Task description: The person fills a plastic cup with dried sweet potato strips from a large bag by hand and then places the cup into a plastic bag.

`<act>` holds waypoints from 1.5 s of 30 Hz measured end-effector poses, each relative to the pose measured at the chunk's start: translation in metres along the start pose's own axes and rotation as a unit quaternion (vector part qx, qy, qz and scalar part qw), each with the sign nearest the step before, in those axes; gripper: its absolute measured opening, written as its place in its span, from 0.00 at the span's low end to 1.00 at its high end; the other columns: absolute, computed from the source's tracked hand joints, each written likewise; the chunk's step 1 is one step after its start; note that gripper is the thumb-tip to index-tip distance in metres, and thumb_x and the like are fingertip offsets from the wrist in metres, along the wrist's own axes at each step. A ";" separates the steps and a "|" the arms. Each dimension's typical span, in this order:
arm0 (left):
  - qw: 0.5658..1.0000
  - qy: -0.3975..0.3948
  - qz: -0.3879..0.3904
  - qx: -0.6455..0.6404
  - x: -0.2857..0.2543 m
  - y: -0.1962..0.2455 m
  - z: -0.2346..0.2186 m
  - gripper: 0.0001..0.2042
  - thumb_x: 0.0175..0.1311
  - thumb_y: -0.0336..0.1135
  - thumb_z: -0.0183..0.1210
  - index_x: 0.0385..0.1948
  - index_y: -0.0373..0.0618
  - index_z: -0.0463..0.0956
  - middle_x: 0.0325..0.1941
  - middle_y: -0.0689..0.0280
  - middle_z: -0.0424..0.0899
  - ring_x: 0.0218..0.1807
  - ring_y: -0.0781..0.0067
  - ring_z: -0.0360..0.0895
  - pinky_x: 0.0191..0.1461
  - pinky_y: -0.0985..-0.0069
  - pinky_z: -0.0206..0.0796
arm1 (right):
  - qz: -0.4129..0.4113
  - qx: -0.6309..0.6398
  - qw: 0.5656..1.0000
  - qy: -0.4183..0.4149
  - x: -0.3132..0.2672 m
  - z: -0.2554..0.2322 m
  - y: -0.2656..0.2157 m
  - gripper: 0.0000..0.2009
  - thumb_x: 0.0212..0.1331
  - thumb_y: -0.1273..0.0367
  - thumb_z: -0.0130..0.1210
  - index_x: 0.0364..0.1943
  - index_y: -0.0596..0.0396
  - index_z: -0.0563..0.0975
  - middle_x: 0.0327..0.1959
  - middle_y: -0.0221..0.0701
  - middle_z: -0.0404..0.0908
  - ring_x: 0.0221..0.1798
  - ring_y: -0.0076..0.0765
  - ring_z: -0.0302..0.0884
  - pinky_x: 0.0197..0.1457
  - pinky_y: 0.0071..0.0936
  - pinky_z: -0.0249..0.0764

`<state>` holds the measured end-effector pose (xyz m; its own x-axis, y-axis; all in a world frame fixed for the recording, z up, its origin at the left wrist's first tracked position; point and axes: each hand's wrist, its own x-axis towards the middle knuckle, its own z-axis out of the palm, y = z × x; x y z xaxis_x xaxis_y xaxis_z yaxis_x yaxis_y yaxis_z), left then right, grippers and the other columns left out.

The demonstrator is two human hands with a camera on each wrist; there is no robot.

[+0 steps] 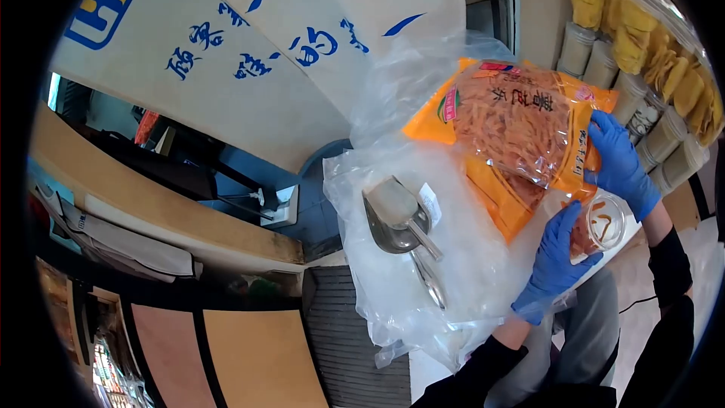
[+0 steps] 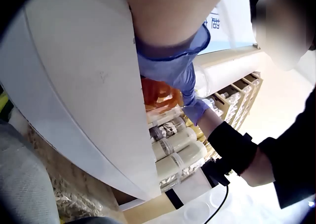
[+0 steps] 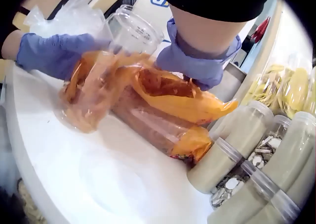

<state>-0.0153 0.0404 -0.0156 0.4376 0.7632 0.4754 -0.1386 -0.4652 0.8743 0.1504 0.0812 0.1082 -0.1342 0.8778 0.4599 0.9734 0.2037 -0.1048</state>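
My gloved left hand (image 1: 555, 264) (image 3: 54, 53) grips a clear jar (image 1: 602, 225) holding orange-brown strips. Just above it in the head view, my gloved right hand (image 1: 625, 166) (image 3: 197, 66) pinches the edge of an orange and clear bag (image 1: 513, 117) full of similar strips. The bag's gaping end (image 3: 165, 85) shows in the right wrist view, beside the jar (image 3: 89, 98). A second orange bag (image 1: 502, 193) lies under the first. In the left wrist view, my left hand (image 2: 170, 68) hides most of the jar, and orange material (image 2: 160, 95) shows behind it.
A metal scoop (image 1: 393, 200) and another scoop under it lie on clear plastic sheeting (image 1: 468, 257) left of the bags. Filled, lidded jars (image 3: 247, 127) stand beyond the bags, near bags of yellow slices (image 1: 634, 23). Another clear container (image 3: 131, 33) is behind the hands.
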 end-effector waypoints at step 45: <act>0.994 0.010 -0.056 -0.093 -0.007 0.000 0.007 0.43 0.43 0.36 0.73 0.63 0.41 0.56 0.60 0.55 0.63 0.60 0.58 0.67 0.59 0.68 0.66 | 0.021 -0.035 0.995 -0.088 -0.004 0.023 0.041 0.10 0.43 0.77 0.54 0.34 0.55 0.76 0.35 0.40 0.73 0.36 0.49 0.73 0.39 0.39 0.71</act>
<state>-0.0121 0.0313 -0.0196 0.4423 0.8148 0.3747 -0.2536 -0.2872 0.9237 0.1870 0.0961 0.0819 -0.1176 0.9483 0.2949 0.9885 0.1403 -0.0570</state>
